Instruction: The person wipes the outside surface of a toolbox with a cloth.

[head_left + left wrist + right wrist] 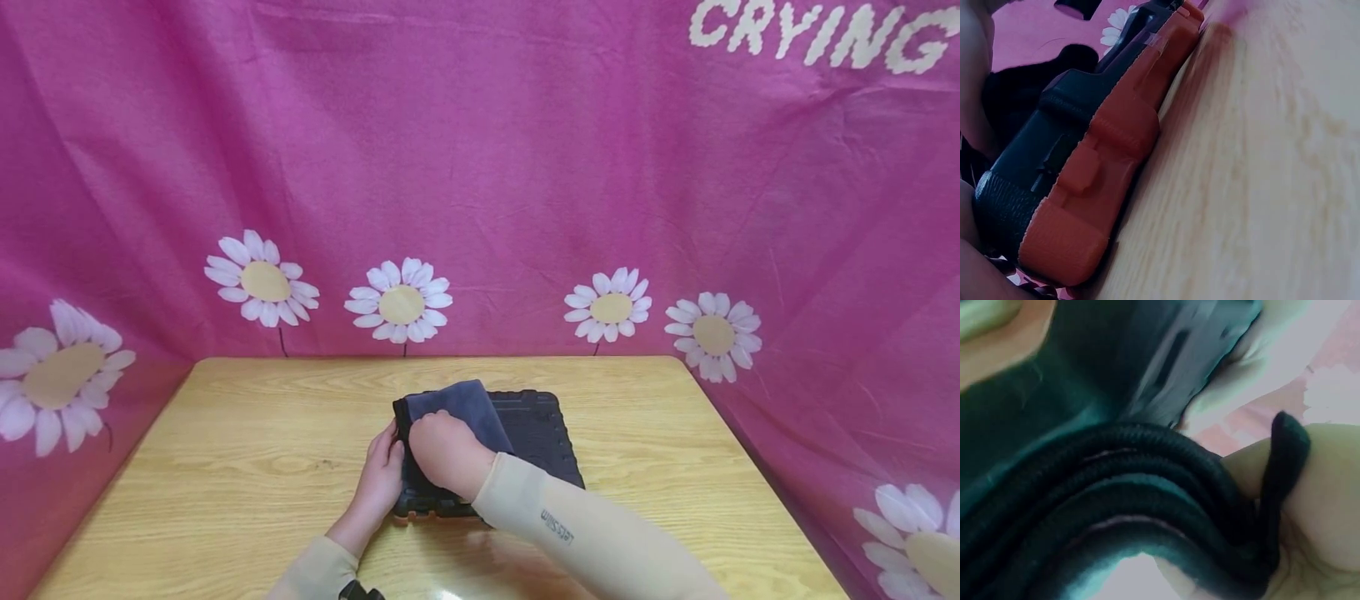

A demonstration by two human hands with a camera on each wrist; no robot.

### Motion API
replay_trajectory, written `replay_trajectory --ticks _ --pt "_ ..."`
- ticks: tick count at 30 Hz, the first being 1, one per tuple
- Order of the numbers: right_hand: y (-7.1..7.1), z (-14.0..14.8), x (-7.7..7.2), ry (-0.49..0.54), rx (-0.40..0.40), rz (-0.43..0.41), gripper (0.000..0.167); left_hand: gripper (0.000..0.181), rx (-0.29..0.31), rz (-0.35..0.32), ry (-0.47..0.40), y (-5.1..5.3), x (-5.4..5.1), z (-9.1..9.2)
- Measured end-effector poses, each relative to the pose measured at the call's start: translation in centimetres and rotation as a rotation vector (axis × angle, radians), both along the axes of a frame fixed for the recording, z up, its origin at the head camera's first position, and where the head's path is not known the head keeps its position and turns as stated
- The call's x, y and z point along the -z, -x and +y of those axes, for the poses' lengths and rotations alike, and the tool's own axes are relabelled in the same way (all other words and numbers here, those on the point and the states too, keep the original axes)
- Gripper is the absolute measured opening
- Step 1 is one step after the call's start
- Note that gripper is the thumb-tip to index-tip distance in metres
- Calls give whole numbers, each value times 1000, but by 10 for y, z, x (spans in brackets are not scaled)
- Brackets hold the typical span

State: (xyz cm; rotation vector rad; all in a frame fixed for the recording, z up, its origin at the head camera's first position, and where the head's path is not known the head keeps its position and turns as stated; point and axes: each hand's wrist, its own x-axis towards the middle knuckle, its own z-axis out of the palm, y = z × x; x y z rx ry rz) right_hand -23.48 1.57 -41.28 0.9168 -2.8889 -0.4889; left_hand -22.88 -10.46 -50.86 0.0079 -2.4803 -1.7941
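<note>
A flat hard-shell case (536, 429), black on top and orange below, lies on the wooden table. Over its left part is a folded dark grey cloth (457, 408) with a black edge. My right hand (446, 450) grips the cloth near that edge, knuckles up. In the right wrist view, the cloth's thick folds (1129, 506) bend into the right hand (1322, 512). My left hand (382, 471) rests against the case's left side, fingers extended along it. Close up in the left wrist view, the case's orange side (1116, 137) shows moulded ridges.
The wooden table (247, 467) extends around the case on all sides. A pink cloth backdrop (487, 167) with printed daisies hangs behind and beside the table. My right forearm (592, 533) crosses over the case's near edge.
</note>
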Motion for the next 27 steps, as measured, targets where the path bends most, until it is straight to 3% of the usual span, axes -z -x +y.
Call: replay_trajectory --ticks 4,9,16,23,27 --pt "-12 4 0 16 -36 10 15 50 -9 -27 -1 0 0 1" --pt "-26 10 0 -12 -92 90 11 49 -26 -31 16 1 0 1" --pt "-42 15 0 5 -96 100 15 51 -34 -37 12 1 -1 2" --pt "-57 21 5 -23 -176 279 11 49 -49 -33 8 0 1 3" --pt "-63 24 6 3 -188 262 9 49 -52 -32 -6 -1 2 4"
